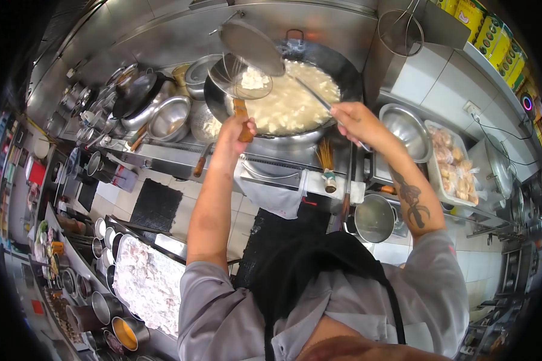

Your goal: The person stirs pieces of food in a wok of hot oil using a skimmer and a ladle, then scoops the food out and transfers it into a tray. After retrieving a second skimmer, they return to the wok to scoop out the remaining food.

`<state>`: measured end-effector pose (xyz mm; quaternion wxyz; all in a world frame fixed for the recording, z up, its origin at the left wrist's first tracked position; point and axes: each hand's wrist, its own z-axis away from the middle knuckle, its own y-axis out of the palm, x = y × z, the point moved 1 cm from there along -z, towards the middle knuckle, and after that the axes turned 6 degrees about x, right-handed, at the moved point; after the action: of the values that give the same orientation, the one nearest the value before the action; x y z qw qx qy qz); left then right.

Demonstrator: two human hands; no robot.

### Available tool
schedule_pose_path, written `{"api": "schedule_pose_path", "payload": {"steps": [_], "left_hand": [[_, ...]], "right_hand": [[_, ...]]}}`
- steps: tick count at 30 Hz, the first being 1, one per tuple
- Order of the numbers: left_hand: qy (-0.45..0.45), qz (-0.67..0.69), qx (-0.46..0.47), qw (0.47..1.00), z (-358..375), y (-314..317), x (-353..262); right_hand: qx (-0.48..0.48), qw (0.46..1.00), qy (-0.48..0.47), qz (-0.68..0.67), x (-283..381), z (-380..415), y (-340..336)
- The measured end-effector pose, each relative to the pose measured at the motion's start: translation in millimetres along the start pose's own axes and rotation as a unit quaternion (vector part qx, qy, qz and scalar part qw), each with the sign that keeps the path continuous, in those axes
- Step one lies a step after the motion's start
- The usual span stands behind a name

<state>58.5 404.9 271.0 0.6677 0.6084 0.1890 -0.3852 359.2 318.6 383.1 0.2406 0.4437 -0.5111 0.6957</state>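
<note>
My left hand (pixel 237 133) is closed round the wooden handle of a wire strainer (pixel 239 82). Pale pieces of food (pixel 254 78) lie in the strainer's basket, which is held over the left side of a large black wok (pixel 350 72). The wok holds bubbling oil with many pale pieces (pixel 292 105) in it. My right hand (pixel 354 122) grips a long metal utensil (pixel 311 91), whose far end reaches over the oil; its tip is too unclear to name. A round, flat mesh skimmer (pixel 251 47) is above the strainer, partly over the wok.
Metal bowls (pixel 169 118) and pans stand left of the wok. A steel bowl (pixel 406 132) and a tub of bagged food (pixel 450 159) are at right. A bamboo brush (pixel 326 162) and a pot (pixel 374 218) are nearer me. A floured tray (pixel 147 283) sits lower left.
</note>
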Motion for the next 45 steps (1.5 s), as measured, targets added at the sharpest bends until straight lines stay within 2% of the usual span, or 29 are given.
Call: {"api": "schedule_pose_path", "payload": {"steps": [2,5,6,9,11,13,16,19,22,25,28,32,34,36,38,40,45], "left_hand": [[0.015,0.008,-0.024,1.0,6,10,-5],[-0.003,0.043,-0.023,0.999,1,8,-6],[0.007,0.044,-0.013,0.999,2,6,-6],[0.012,0.041,0.027,0.999,-4,2,-1],[-0.002,0.034,0.054,0.998,-12,-13,4],[-0.014,0.042,0.022,0.999,-6,-2,2],[-0.036,0.042,-0.003,0.998,0,2,3],[-0.029,0.023,0.005,0.999,-1,0,2],[-0.012,-0.002,0.02,1.0,5,7,-1],[-0.009,-0.029,0.004,1.0,7,5,7],[-0.005,-0.019,0.013,1.0,1,1,6],[-0.012,-0.02,0.035,0.999,-1,-2,6],[-0.012,0.004,0.013,1.0,0,1,4],[-0.01,0.021,0.005,1.0,-1,1,4],[-0.005,0.031,0.009,0.999,-3,-4,5],[0.01,0.038,0.019,0.999,9,5,-1],[0.004,0.029,-0.013,0.999,2,3,-6]], "right_hand": [[0.03,0.999,0.021,0.014,-19,-7,6],[0.016,0.999,0.025,0.043,-18,-2,18],[0.027,0.999,0.008,0.036,-13,0,18],[0.043,0.996,0.05,0.065,-24,-14,10],[-0.012,0.994,-0.002,0.106,-32,-18,8],[-0.048,0.991,-0.019,0.123,-25,-21,2],[-0.066,0.99,0.029,0.124,-2,-2,-8],[-0.109,0.961,-0.157,0.203,-7,0,-10],[-0.031,0.983,-0.052,0.175,-9,-15,-13],[-0.07,0.968,-0.024,0.24,-32,-49,-11],[-0.114,0.943,-0.152,0.274,-39,-51,-4],[-0.123,0.936,-0.175,0.278,-46,-47,-11],[-0.112,0.936,-0.177,0.283,-34,-33,-15],[-0.102,0.958,-0.117,0.242,-6,-11,-12],[-0.095,0.969,-0.106,0.203,0,0,-7],[-0.094,0.971,-0.144,0.167,-4,4,-5],[-0.005,0.995,-0.005,0.101,2,10,6]]}}
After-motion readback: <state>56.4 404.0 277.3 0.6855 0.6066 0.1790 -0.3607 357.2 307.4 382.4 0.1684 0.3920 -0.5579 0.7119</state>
